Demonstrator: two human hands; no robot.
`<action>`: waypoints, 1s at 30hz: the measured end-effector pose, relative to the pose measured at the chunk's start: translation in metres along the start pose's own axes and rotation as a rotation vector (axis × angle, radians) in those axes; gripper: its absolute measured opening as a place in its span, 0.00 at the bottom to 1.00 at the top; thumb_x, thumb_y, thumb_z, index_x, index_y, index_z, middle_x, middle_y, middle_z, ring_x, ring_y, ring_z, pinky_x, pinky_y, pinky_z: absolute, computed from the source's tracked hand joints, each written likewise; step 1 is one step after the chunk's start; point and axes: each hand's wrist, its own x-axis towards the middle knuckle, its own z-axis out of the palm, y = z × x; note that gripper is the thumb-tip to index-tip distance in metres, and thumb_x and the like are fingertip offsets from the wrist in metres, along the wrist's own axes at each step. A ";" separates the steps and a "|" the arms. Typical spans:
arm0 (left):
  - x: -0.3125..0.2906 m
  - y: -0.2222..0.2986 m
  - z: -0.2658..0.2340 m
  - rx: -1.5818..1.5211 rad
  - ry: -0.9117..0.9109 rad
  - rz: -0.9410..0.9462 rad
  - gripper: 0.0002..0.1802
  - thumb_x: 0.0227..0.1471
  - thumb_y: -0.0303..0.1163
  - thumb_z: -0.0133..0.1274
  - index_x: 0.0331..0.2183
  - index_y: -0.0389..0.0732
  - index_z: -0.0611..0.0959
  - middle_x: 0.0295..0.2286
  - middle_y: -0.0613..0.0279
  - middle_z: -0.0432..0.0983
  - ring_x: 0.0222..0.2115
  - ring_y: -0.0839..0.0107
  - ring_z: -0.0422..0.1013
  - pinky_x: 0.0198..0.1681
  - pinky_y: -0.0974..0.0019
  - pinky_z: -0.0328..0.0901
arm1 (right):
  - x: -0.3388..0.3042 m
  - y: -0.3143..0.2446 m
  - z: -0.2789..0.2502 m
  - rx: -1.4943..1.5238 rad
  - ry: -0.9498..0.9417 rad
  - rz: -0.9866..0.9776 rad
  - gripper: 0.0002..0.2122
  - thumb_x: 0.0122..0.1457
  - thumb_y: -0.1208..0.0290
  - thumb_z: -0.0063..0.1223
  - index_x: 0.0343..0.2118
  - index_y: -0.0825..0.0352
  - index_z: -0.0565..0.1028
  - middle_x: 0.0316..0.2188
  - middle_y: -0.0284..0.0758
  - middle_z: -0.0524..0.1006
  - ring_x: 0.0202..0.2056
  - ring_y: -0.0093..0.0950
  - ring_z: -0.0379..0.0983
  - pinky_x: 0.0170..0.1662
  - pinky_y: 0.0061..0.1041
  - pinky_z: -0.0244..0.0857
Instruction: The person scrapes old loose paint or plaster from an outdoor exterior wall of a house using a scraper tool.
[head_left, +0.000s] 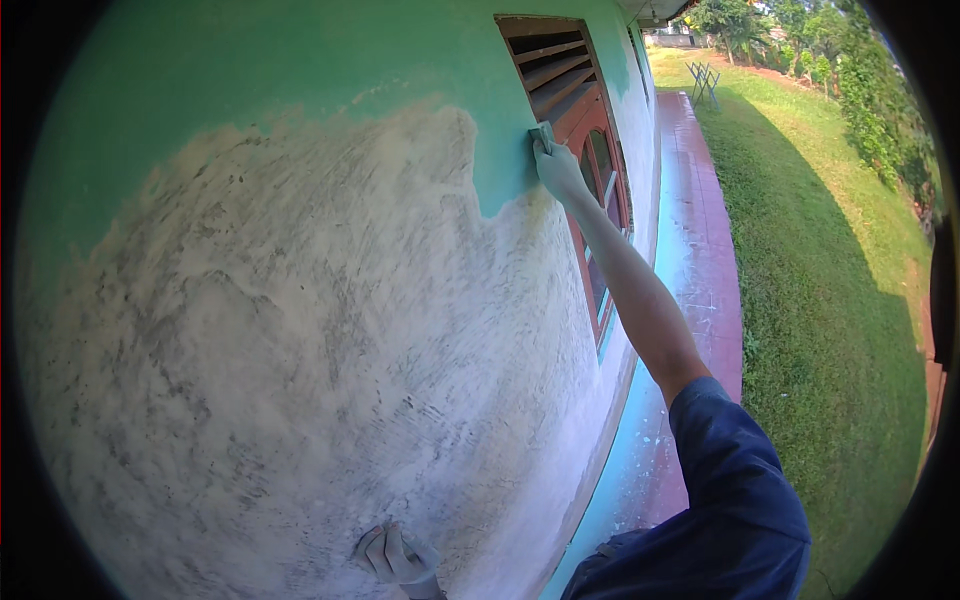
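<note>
My right hand, dusted pale, is stretched out at arm's length and holds a small pale pad pressed against the green painted wall, just left of the wooden window frame. Below the green band the wall surface is scraped to a whitish grey. My left hand, also dusty, rests flat-fingered against the scraped wall near the bottom of the view and holds nothing I can see.
A wooden window with louvred slats sits right of the pad. A reddish paved walkway runs along the wall's foot, with pale blue-green dust on it. A lawn and bushes lie to the right.
</note>
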 end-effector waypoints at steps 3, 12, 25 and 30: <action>0.006 0.004 -0.002 0.016 -0.001 -0.021 0.07 0.49 0.30 0.50 0.28 0.37 0.79 0.25 0.59 0.71 0.31 0.59 0.67 0.35 0.58 0.63 | -0.040 0.102 0.011 -0.082 -0.109 0.151 0.22 0.62 0.54 0.39 0.45 0.68 0.76 0.40 0.52 0.77 0.44 0.48 0.74 0.49 0.39 0.65; 0.003 0.001 -0.007 -0.012 -0.019 -0.011 0.09 0.51 0.31 0.49 0.29 0.35 0.79 0.26 0.56 0.72 0.31 0.56 0.67 0.36 0.54 0.63 | 0.020 -0.012 0.003 -0.047 -0.076 0.037 0.22 0.61 0.52 0.38 0.50 0.58 0.73 0.46 0.51 0.75 0.52 0.49 0.68 0.57 0.44 0.55; 0.006 0.001 -0.006 -0.015 -0.036 -0.003 0.07 0.51 0.29 0.49 0.28 0.37 0.78 0.24 0.57 0.72 0.31 0.56 0.68 0.37 0.55 0.62 | -0.196 0.157 0.030 -0.076 -0.357 0.320 0.26 0.65 0.57 0.35 0.62 0.64 0.59 0.55 0.53 0.67 0.57 0.46 0.63 0.60 0.35 0.55; 0.011 0.008 -0.019 -0.009 -0.097 -0.058 0.08 0.55 0.32 0.50 0.33 0.41 0.82 0.32 0.56 0.75 0.34 0.57 0.69 0.38 0.54 0.65 | -0.211 -0.019 0.025 0.184 -0.245 -0.118 0.26 0.66 0.58 0.33 0.61 0.71 0.57 0.60 0.55 0.59 0.62 0.48 0.54 0.63 0.33 0.48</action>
